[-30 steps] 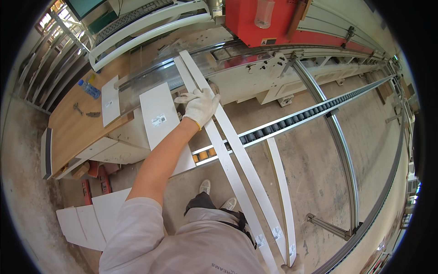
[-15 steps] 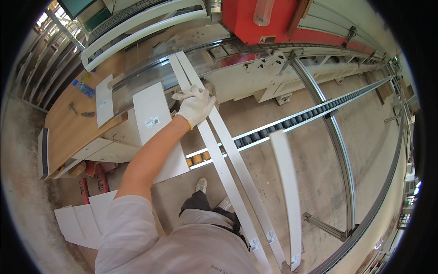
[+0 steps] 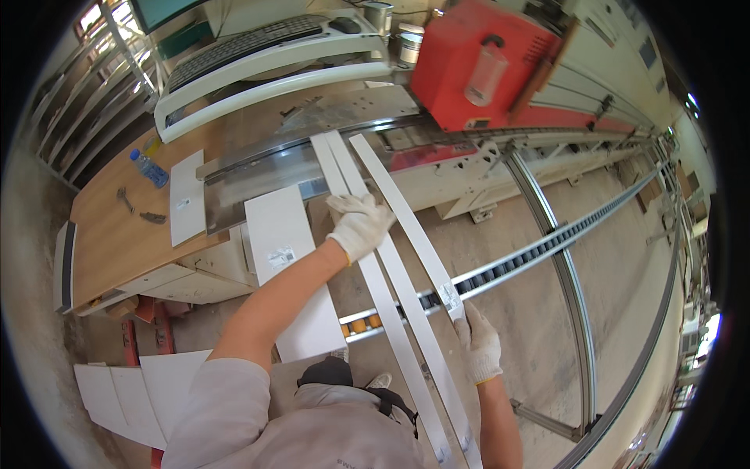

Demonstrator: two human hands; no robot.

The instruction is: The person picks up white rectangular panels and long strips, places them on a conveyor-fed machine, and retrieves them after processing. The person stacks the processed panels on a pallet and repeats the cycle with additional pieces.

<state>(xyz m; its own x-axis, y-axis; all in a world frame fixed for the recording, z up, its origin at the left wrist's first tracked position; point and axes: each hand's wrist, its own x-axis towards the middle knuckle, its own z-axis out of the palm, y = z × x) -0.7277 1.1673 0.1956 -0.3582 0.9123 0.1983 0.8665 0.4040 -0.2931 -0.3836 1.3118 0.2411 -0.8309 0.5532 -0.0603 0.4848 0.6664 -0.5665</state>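
Two long white strips [image 3: 383, 293] lie side by side, running from the metal machine bed down past my body. My left hand [image 3: 359, 224], in a white knitted glove, is closed over them near their far ends. The fingertips on the far side are partly hidden. In my gloved right hand [image 3: 480, 344] is the near end of a third white strip [image 3: 410, 223] with a small label, gripped between thumb and fingers. This strip slants forward to the right of the pair, crossing over the roller track [image 3: 508, 266]. A wider white board [image 3: 281, 250] with a label lies left of my left hand.
Left of the machine, a wooden tabletop [image 3: 109, 227] bears a bottle [image 3: 148, 168], a wrench [image 3: 125, 199] and a small white panel [image 3: 187, 199]. A keyboard [image 3: 246, 51] sits on a white shelf ahead. A red machine housing [image 3: 476, 70] stands ahead right. White boards [image 3: 125, 399] lie lower left.
The third strip has moved forward and left, beside the pair, and my right hand has come into view holding its near end. My left hand stays on the pair. The view has shifted.
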